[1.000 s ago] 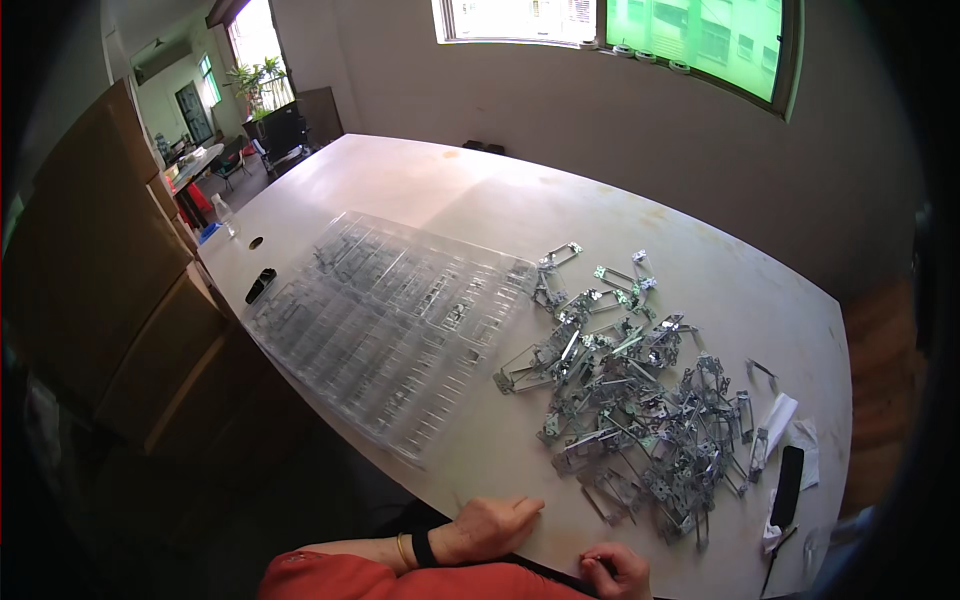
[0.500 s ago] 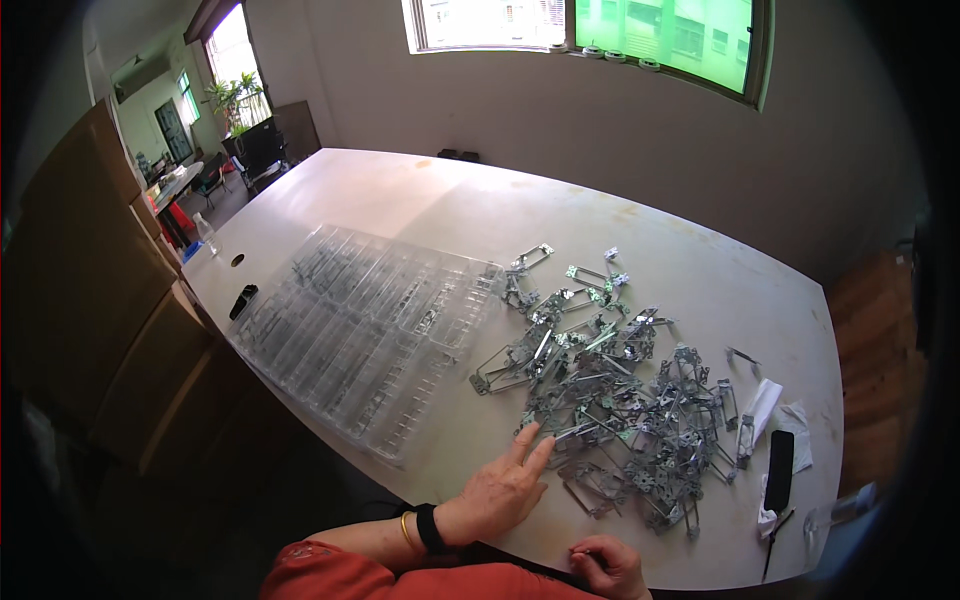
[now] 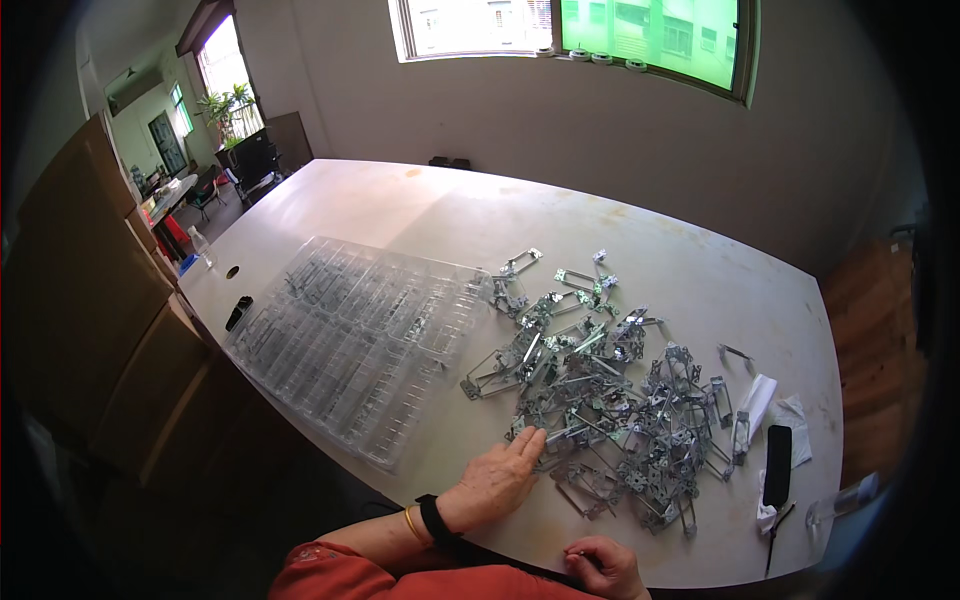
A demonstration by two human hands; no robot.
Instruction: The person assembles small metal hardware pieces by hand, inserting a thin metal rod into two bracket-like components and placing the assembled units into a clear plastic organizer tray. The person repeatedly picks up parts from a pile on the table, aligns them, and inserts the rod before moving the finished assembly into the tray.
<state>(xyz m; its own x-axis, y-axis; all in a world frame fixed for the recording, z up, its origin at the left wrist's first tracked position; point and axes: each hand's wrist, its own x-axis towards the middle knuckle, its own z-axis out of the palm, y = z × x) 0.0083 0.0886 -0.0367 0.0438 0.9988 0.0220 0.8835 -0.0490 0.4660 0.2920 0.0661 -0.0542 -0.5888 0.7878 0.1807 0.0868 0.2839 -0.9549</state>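
Observation:
A tangled heap of metal brackets (image 3: pixel 600 385), silvery and frame-shaped, lies on the white table (image 3: pixel 700 265) ahead of me. My left hand (image 3: pixel 492 482) rests at the heap's near left side, its fingers stretched out and their tips against the brackets. It is open, with no bracket gripped. By the table's near edge, my right hand (image 3: pixel 606 568) is closed, thumb and curled fingers together. Anything in that pinch is too small to make out. Left of the heap lies a clear plastic tray (image 3: pixel 335 335) with many compartments, some with small metal parts in them.
At the right lie white paper (image 3: pixel 760 400), a black oblong object (image 3: pixel 777 465) and a clear bottle (image 3: pixel 845 500). A black object (image 3: pixel 239 313) lies beyond the tray's left side, near a round table hole (image 3: pixel 233 272). Another clear bottle (image 3: pixel 200 247) stands at the far left.
My left hand's fingers, spread apart before, have drawn together and lie flatter at the heap's edge. My right hand stays closed in nearly the same place. The view has shifted slightly.

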